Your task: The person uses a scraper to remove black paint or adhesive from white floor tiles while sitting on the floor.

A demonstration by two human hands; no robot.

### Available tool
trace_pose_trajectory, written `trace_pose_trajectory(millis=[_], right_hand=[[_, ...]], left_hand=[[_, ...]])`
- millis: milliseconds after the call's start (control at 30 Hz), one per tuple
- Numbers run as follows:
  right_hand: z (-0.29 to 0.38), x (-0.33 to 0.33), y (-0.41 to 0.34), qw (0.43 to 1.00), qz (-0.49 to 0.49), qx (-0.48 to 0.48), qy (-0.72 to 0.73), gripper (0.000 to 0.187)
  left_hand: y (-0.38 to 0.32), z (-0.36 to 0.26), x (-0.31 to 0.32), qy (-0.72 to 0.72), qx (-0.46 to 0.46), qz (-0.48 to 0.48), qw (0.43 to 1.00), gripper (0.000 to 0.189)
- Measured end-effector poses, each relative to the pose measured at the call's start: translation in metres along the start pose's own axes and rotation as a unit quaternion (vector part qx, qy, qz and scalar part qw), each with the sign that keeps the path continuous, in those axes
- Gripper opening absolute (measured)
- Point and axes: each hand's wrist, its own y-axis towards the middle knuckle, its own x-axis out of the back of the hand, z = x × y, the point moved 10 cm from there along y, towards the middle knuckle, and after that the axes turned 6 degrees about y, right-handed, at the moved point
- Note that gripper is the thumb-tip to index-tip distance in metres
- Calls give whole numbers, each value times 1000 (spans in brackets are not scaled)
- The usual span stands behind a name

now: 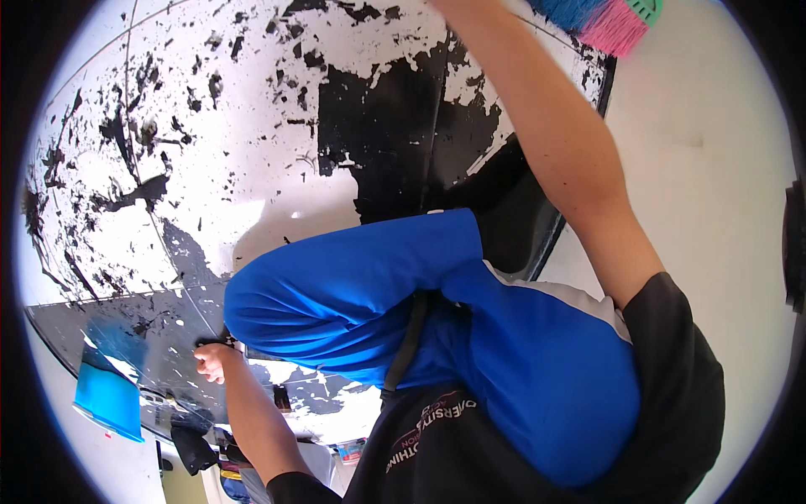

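Fingers curled, my left hand (pixel 211 363) is low on the left beside my bent knee, at the dark, glossy tiled floor (pixel 182 309); no held object shows. My right arm reaches up past the top edge, so my right hand is out of view. Before me, the floor bears a peeling black coating (pixel 378 120) over a white surface, with many black flakes and torn scraps (pixel 135 192) scattered on the left. A broom head with blue and pink bristles (pixel 614 28) lies at the top right, near my right forearm.
A blue plastic dustpan or bin (pixel 110 400) stands at the lower left, beyond my left hand. Black cloth or a bag (pixel 192 448) and other small items lie near the lower edge. A pale surface (pixel 699 164) runs along the right, bordered by a dark edge.
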Motion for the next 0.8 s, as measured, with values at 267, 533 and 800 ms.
trace_pose_trajectory(millis=[267, 533, 800], right_hand=[[39, 7, 17, 994, -37, 25, 102, 49], [-4, 38, -2, 978, -114, -32, 173, 48], [-22, 23, -26, 986, -51, -99, 125, 46]], left_hand=[[-3, -11, -7, 93, -95, 9, 991, 42], [2, 1, -2, 62, -88, -21, 994, 42], [19, 34, -17, -42, 14, 11, 999, 51]])
